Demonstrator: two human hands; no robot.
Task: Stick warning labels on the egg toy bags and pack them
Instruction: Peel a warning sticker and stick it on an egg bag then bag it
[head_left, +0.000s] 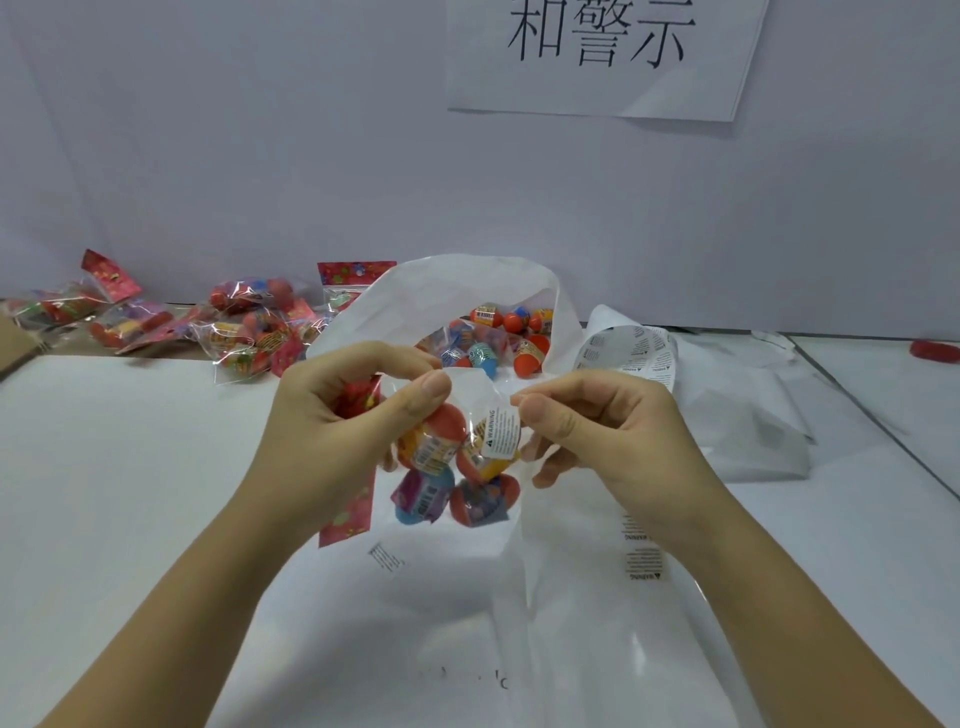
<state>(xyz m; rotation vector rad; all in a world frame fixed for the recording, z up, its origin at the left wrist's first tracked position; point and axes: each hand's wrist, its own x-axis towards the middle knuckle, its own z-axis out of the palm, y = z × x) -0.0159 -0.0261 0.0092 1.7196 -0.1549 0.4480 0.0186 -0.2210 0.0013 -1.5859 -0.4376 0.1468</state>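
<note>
- Head view, nearest me: both forearms reach forward over the white table (130, 467), hands close together but not touching, each closed on something.
- Under my right wrist lies a translucent label strip (641, 556) printed with warning text, running back toward me.
- My left hand (337, 410) grips the egg toy bag (447, 467), thumb on its front and fingers curled behind. The clear bag is held up off the table between my hands and holds orange and blue eggs.
- A red header card (348, 514) hangs from the bag below my left hand.
- My right hand (597, 431) pinches the warning label (501, 434) at its upper right edge, thumb and forefinger together; the white label lies on the bag's front, just beside my left thumb.
- Beyond my hands a white liner arches over more packed eggs (488, 338).
- Past my left hand lies a pile of bags (249, 332) at the table's far edge.
- Beyond my right hand sits a curl of labels (628, 351).
- Farthest, above my hands, a paper sign (597, 57) hangs on the wall.
</note>
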